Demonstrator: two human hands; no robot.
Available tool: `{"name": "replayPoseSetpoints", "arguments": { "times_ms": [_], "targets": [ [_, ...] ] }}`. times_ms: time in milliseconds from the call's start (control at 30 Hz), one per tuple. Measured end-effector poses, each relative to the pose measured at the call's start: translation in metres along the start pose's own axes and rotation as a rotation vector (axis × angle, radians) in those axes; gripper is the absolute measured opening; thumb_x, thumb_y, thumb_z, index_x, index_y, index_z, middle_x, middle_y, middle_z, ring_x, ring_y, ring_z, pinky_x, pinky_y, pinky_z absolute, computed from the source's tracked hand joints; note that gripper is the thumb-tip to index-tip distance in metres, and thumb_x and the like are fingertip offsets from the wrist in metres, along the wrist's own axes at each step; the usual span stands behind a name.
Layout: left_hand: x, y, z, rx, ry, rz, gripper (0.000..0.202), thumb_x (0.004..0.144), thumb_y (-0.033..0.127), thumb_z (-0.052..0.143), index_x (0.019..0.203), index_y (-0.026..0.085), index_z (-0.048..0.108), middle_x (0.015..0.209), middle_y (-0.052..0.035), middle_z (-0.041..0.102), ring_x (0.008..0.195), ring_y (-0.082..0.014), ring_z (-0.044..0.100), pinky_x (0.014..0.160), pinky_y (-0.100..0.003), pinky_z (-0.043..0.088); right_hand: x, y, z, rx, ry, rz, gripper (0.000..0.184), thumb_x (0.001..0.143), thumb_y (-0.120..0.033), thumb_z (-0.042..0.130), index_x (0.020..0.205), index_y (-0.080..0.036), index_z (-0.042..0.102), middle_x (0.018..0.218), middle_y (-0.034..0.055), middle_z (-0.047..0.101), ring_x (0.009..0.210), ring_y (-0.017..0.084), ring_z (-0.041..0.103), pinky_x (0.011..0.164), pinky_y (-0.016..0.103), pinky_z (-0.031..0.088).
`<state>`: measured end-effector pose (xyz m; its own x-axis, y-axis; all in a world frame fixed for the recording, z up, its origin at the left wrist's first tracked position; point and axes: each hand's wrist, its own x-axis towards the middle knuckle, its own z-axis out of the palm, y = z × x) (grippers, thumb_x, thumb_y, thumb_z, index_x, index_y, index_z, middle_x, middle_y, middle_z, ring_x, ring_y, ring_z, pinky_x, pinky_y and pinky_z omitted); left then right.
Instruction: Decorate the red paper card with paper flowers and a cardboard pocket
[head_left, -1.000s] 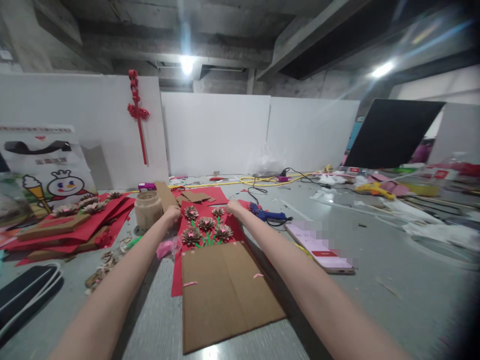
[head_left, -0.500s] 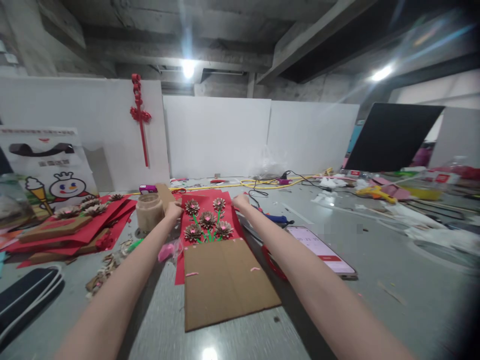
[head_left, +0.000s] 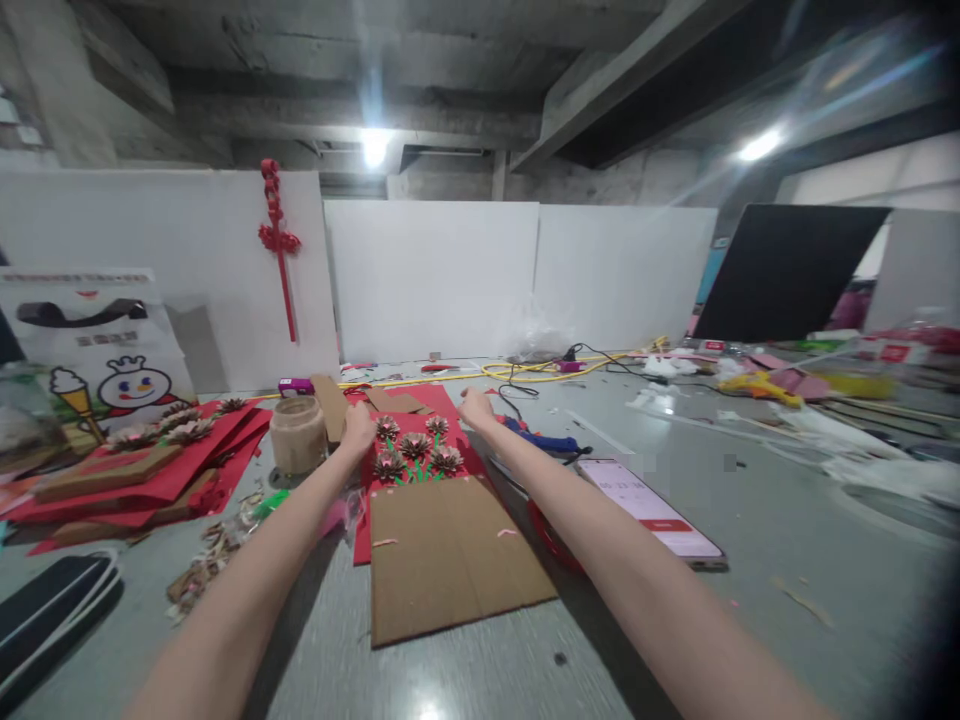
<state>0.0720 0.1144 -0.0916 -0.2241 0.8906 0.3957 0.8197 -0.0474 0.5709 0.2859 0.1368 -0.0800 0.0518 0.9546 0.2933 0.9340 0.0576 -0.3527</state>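
Between my hands lies a red paper sheet [head_left: 471, 462] decorated with several brown petalled flowers [head_left: 415, 446] with pink centres and green stems. My left hand [head_left: 358, 430] is closed at the sheet's far left edge, and my right hand [head_left: 478, 408] is closed at its far right edge. Both seem to pinch the paper, though their fingertips are partly hidden. A plain cardboard panel [head_left: 457, 560] with small pink strips covers the sheet's near part. Beyond the flowers, brown cardboard pieces [head_left: 394, 401] rest on red paper.
Left of my left hand stands a jar [head_left: 298, 437] of brownish contents. Stacked red paper and cardboard [head_left: 150, 475] with flowers lies farther left. A phone [head_left: 652, 510], blue-handled pliers [head_left: 544, 440] and a yellow cable [head_left: 540, 374] are on the right and behind.
The far edge of the flowered sheet has come toward me between my hands, uncovering cardboard pieces behind it. My left hand has shifted slightly; the right stays near the same edge.
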Motion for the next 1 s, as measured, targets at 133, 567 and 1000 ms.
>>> {"name": "replayPoseSetpoints", "arguments": {
  "times_ms": [133, 567, 1000],
  "targets": [
    [-0.02, 0.02, -0.016, 0.043, 0.017, 0.137, 0.023, 0.07, 0.006, 0.044, 0.091, 0.01, 0.051, 0.103, -0.0165, 0.051, 0.099, -0.0256, 0.051, 0.083, -0.035, 0.04, -0.019, -0.015, -0.031, -0.067, -0.11, -0.138, 0.029, 0.07, -0.015, 0.051, 0.096, -0.011, 0.064, 0.096, 0.013, 0.065, 0.087, 0.02, 0.06, 0.064, 0.022, 0.04],
    [-0.192, 0.0, -0.039, -0.127, 0.118, 0.579, 0.025, 0.075, 0.005, 0.036, 0.095, 0.018, 0.044, 0.097, -0.0073, 0.045, 0.09, -0.0183, 0.049, 0.079, -0.034, 0.043, -0.19, -0.016, -0.044, -0.105, -0.395, -0.898, 0.061, 0.063, -0.054, 0.061, 0.109, -0.014, 0.053, 0.107, 0.0137, 0.055, 0.094, 0.025, 0.053, 0.071, 0.032, 0.042],
    [-0.185, -0.005, -0.046, -0.479, 0.424, 0.307, 0.007, 0.078, 0.025, 0.041, 0.082, 0.02, 0.043, 0.084, -0.0035, 0.043, 0.077, -0.0184, 0.044, 0.071, -0.034, 0.039, -0.217, -0.015, -0.032, -0.541, 0.464, -1.427, 0.025, 0.083, -0.005, 0.03, 0.082, -0.006, 0.055, 0.068, 0.0107, 0.058, 0.059, 0.015, 0.052, 0.051, 0.027, 0.035]
  ]
}}
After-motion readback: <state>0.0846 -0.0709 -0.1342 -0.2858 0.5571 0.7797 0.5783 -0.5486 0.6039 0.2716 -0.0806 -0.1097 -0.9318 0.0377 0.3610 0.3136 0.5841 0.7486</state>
